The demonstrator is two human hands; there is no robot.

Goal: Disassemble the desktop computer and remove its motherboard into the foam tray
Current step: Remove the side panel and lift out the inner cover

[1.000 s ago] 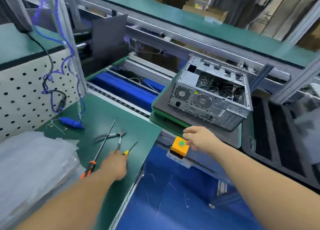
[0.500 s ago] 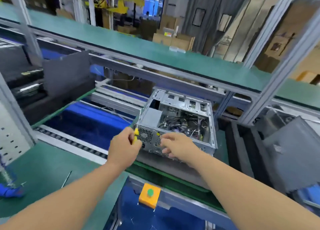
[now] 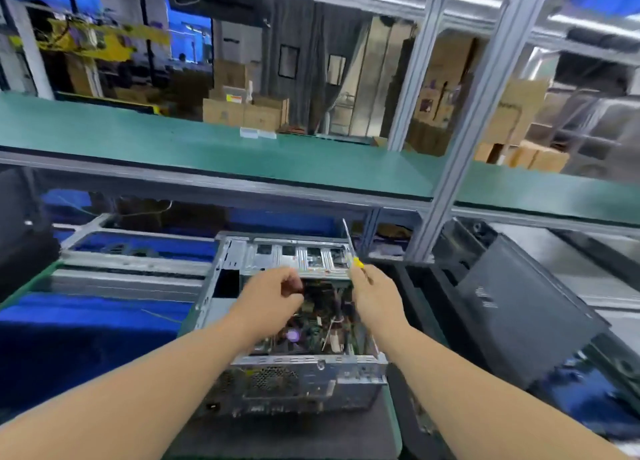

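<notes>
The desktop computer (image 3: 294,324) lies on its side on a dark mat (image 3: 304,435) at the near edge of the bench, open face upward. The side panel is already off, so the interior is exposed. The motherboard (image 3: 313,324) sits inside the chassis, with loose cables (image 3: 332,321) lying across it. It does not appear to have been lifted or freed.

Hand states:
- The left hand (image 3: 273,300) reaches into the open chassis above the motherboard. Its fingers are curled together, with the fingertips (image 3: 292,286) closed near the drive-bay wall. Whether they pinch a cable or a connector cannot be told; the area is blurred.
- The right hand (image 3: 375,298) is over the right edge of the chassis and is closed around a screwdriver (image 3: 353,251) with a yellow collar. The shaft points up and away from the case, not at any screw.

Status, as a judgement: the task is at an early stage. The case is open and a tool is in hand. Remaining work appears to include cable disconnection, removal of the board screws, lifting the board out and placing it in the foam tray. A dark slotted tray (image 3: 429,307) lies just beside the computer on the right; this is probably the foam tray. No board is visible in it.
</notes>
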